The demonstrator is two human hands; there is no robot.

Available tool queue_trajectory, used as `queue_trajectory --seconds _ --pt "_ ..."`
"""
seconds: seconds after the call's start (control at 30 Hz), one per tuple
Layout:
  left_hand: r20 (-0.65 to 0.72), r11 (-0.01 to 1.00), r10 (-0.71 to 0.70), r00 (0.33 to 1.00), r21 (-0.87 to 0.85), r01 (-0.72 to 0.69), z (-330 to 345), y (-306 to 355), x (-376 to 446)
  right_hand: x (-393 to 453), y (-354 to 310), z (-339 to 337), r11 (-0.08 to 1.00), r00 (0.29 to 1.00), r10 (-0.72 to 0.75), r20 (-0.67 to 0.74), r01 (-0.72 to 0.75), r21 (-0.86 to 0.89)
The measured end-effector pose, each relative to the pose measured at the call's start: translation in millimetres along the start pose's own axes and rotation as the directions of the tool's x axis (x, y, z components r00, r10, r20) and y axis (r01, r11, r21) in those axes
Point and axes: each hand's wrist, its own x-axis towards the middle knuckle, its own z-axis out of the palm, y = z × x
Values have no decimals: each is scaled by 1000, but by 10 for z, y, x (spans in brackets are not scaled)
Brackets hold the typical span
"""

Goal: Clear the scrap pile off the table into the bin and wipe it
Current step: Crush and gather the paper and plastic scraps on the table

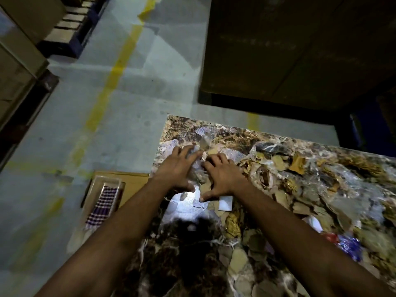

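Head view, steeply down, close over table (192,254)

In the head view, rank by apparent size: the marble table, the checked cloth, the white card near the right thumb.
1. Marble table, by far the largest.
2. Checked cloth, on the floor, so farther away.
3. White card, smallest.

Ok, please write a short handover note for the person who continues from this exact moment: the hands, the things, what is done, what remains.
Left hand: fingers spread, pressing on scraps near the table's far left corner.
Right hand: fingers spread, flat on the same scraps beside it.
Scrap pile: paper and foil bits cover most of the table.
Box on the floor by the table's left edge; checked cloth draped on a clear tray there.
Done: little, from how things lie.
Left: sweep scraps off, then wipe.
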Motion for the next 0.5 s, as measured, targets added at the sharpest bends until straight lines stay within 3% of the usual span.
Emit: queue_trajectory --seconds 0.13,0.33,0.5 --pt "-41 996 37 998 -74 -40 122 9 -152 -118 -159 51 999 997 -26 -70 27 17" --pt "39 992 48 998 -117 -43 165 179 -146 -136 -97 262 995 995 61 -81 -55 83" --pt "-147 956 -78 986 -290 32 338 370 -310 -276 -172 500 969 959 91 -267 -24 246"
